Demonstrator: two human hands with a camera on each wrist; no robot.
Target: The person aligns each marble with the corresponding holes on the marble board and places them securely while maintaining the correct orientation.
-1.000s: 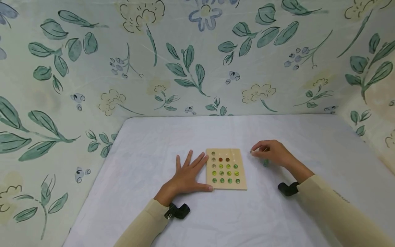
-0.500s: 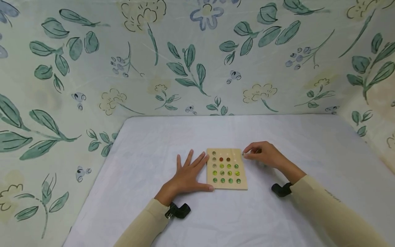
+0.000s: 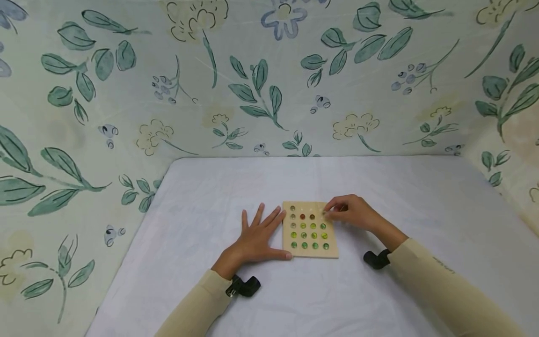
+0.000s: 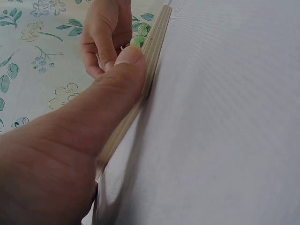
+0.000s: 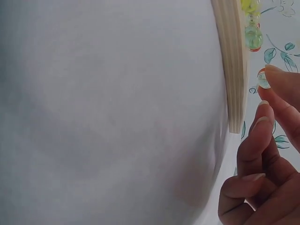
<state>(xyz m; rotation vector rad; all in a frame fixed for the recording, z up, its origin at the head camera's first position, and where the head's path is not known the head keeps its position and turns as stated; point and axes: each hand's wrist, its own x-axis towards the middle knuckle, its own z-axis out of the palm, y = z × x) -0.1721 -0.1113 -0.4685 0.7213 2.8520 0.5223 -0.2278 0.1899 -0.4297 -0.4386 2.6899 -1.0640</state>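
Floral fabric (image 3: 261, 140) rises behind the work, and white cloth (image 3: 202, 196) covers the tabletop under both hands. We find the left hand (image 3: 254, 241) spread, its thumb at the board's near corner and its index tip against the adjoining edge. Immediately to that hand's right lies the board (image 3: 309, 253), flat on the cloth. We find the right hand (image 3: 351, 213) pinching one marble (image 5: 263, 79) between thumb and finger, its remaining fingers bent beneath. That marble, clear with a touch of orange, is at the fingertips over the board's far-right portion; whether it touches the board we cannot tell. We judge the marble light, hard, smooth and glass-like, liable to slip or roll, and best taken by two opposed finger pads around its middle. We judge the board to be wood, stiff and fairly light, best steadied by its edges, as the left hand does. As to containers, we note only the board, whose seats carry marbles (image 3: 314, 235) in rows between the hands: four in each of the three nearest rows, mostly green and yellow-green, three in the next, including two red marbles (image 3: 307, 216), and one in the farthest, just beyond the left index tip.
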